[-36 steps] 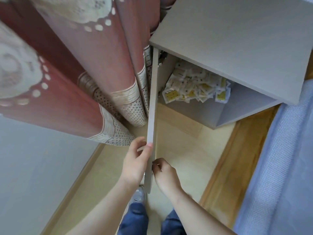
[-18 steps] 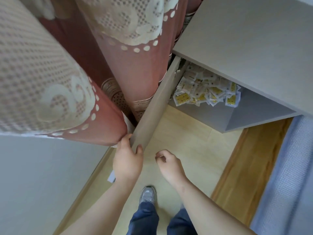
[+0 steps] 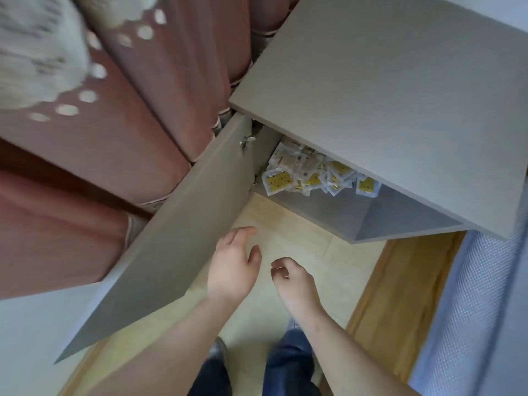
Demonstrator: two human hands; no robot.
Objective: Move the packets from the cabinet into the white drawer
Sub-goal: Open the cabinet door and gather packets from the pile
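Your packets [image 3: 311, 175] lie heaped inside the cabinet [image 3: 385, 90], left part. The open door [image 3: 177, 238] is left of them, curtains [image 3: 143, 110] behind it.

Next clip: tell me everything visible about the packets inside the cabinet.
The small clear plastic packets with yellow inserts lie in an overlapping heap on the open grey cabinet's floor, near its hinged left side. The cabinet top hides the heap's rear. The left hand and right hand are short of them.

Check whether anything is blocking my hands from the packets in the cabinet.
Nothing visible does. The cabinet door is open, off to the left; the left hand and right hand, both holding nothing, face the packets through the open front.
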